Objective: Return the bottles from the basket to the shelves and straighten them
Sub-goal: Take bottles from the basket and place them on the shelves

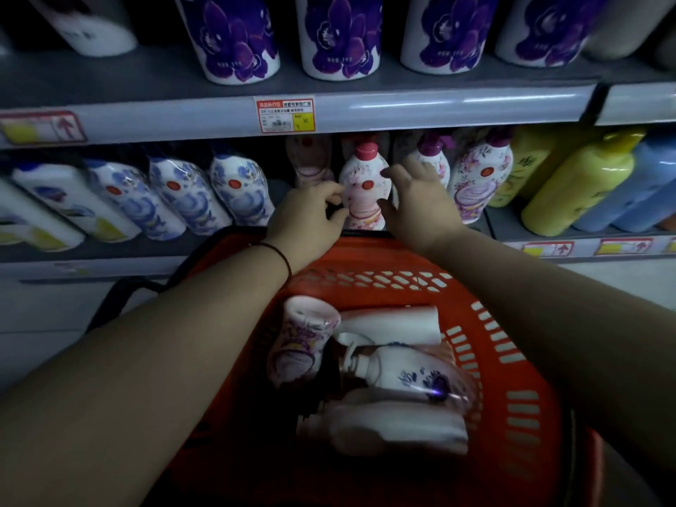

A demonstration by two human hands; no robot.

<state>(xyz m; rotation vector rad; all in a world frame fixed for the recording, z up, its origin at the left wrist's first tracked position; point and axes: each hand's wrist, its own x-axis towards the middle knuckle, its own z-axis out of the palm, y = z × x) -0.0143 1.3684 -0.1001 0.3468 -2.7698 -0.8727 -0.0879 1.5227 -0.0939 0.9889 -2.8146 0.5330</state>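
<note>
Hands [360, 210] flank pink-capped bottle [363, 184]; purple-capped bottles [483, 173] beside, basket [512, 360] below.

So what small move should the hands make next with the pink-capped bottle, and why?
Probably release it and reach back into the red plastic basket. The pink-capped white floral bottle already stands upright on the lower shelf between the left hand and right hand, and bottles remain in the basket.
</note>
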